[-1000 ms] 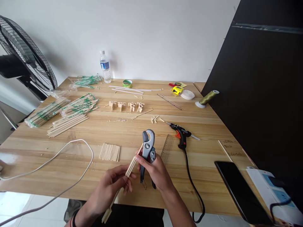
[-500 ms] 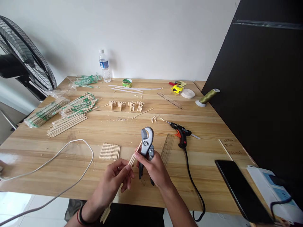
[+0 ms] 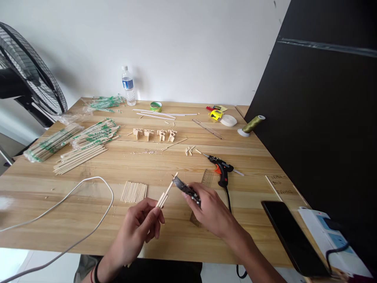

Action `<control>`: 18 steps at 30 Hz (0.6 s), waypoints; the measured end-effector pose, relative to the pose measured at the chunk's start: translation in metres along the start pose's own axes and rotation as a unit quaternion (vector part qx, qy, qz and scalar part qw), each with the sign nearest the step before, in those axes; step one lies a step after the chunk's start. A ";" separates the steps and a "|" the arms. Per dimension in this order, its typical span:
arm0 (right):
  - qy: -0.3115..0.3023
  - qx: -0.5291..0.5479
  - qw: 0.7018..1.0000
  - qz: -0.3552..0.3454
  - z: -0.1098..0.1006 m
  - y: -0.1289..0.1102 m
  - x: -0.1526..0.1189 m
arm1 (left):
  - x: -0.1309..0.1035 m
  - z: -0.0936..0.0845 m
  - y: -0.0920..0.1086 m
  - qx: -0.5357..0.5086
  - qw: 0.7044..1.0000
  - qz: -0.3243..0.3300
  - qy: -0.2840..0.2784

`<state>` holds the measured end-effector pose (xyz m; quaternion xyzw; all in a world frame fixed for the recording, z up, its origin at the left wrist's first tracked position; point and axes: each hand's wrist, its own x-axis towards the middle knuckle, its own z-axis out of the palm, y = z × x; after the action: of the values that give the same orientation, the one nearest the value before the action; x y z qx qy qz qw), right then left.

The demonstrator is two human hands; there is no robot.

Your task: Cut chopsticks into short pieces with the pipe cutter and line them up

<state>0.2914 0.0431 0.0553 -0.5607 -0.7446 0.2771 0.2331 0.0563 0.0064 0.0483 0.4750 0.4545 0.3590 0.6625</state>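
Near the table's front edge, my left hand (image 3: 144, 222) is closed round a few thin wooden sticks (image 3: 162, 199), one reaching farther up than the others. My right hand (image 3: 210, 206) grips a metal cutter (image 3: 186, 188), its jaws beside the upper end of the longest stick. Left of them lies a flat row of short sticks (image 3: 134, 192). Under my right hand a clear ruler (image 3: 207, 179) is partly hidden. Farther back stand several small stick assemblies (image 3: 149, 135).
A glue gun (image 3: 221, 169) with a black cable lies right of centre. A phone (image 3: 294, 236) and power strip (image 3: 332, 239) are at the right. Bagged sticks (image 3: 55, 141), a white cable (image 3: 112, 192) and a fan (image 3: 29, 74) are on the left.
My right hand has turned the cutter from upright to slanting leftward, with its jaws now by the longest stick's upper end. That stick stands farther out of my left hand.
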 end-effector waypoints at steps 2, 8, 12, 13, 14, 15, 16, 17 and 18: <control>-0.009 -0.009 0.999 -0.032 0.008 -0.003 0.000 | -0.002 0.004 -0.002 0.012 1.000 0.000 -0.010; 0.006 -0.026 0.993 -0.116 0.017 -0.010 0.001 | -0.010 0.005 -0.006 0.040 0.999 0.012 -0.015; 0.022 -0.065 0.982 -0.174 0.013 -0.005 0.004 | -0.016 0.002 -0.007 0.073 0.997 0.020 -0.005; 0.024 -0.070 0.979 -0.187 0.012 -0.004 0.004 | -0.017 0.002 -0.007 0.078 0.997 0.024 -0.006; 0.025 -0.075 0.976 -0.201 0.011 -0.002 0.005 | -0.018 0.001 -0.007 0.080 0.996 0.027 -0.007; 0.027 -0.080 0.973 -0.214 0.010 -0.001 0.006 | -0.019 0.001 -0.007 0.082 0.996 0.029 -0.008; 0.028 -0.083 0.970 -0.225 0.010 0.000 0.006 | -0.020 0.001 -0.007 0.083 0.996 0.030 -0.010; 0.028 -0.086 0.968 -0.233 0.010 0.000 0.006 | -0.020 0.000 -0.007 0.086 0.996 0.030 -0.012; 0.027 -0.087 0.967 -0.236 0.010 0.000 0.006 | -0.021 0.000 -0.008 0.089 0.995 0.031 -0.014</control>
<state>0.2833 0.0476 0.0482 -0.3941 -0.8707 0.1330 0.2624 0.0501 -0.0146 0.0464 0.5510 0.4598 0.3310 0.6127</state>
